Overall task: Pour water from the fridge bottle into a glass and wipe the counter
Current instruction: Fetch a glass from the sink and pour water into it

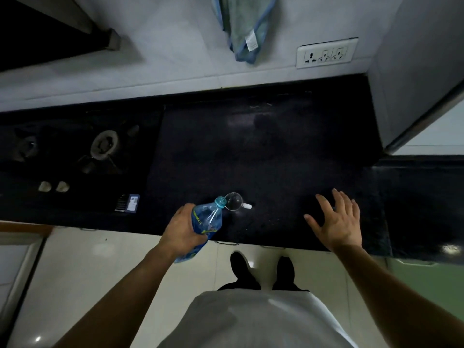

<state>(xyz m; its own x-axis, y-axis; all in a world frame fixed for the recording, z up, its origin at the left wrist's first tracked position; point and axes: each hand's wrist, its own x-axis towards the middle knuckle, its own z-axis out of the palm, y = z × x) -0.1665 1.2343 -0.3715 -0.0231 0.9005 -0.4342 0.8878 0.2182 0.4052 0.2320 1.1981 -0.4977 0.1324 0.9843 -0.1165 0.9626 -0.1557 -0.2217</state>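
My left hand (182, 228) grips a clear blue plastic bottle (206, 221) around its body, tilted so that its neck points up and right at the rim of a clear glass (234, 201). The glass stands on the black counter (263, 151) near the front edge, with a small white piece (247, 206), maybe a handle or cap, beside it on the right. My right hand (336, 221) hovers over the counter to the right of the glass, palm down with fingers spread and nothing in it. A green cloth with blue trim (244, 28) hangs on the wall above the counter.
A gas stove (100, 146) with burners and two knobs fills the counter's left part. A white socket panel (326, 54) sits on the wall at the right. A wall column bounds the counter at the far right. My feet stand on pale floor tiles below the counter edge.
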